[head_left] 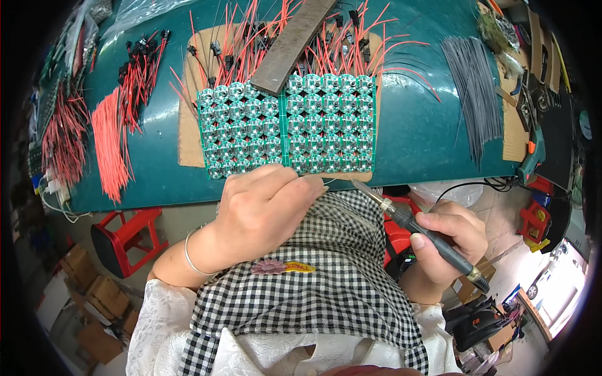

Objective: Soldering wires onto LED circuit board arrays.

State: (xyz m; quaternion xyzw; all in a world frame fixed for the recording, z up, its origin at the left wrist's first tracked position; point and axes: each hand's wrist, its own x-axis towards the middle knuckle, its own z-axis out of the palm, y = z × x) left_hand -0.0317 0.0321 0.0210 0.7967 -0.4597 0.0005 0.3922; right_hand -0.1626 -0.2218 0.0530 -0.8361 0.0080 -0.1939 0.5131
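Note:
My right hand (456,235) grips a soldering iron (433,241) by its dark handle, with the tip pointing up and left toward the table's near edge. Pinched in the fingers of my left hand (254,203) is a thin solder wire (337,179), whose end runs close to the iron's tip; whether they touch I cannot tell. Just beyond both hands lies a green circuit board panel (285,131) made of several rows of small round boards. Red and black wires with black connectors (229,61) spread from under its far side. A flat metal bar (291,47) rests across the panel's far edge.
Under the panel is a brown board (191,138) on the green table (414,144). Red wires (111,147) and connector leads (141,75) lie left; a bundle of dark wires (473,94) lies right. A red stool (128,241) stands below left. The iron's black cable (467,183) crosses near the edge.

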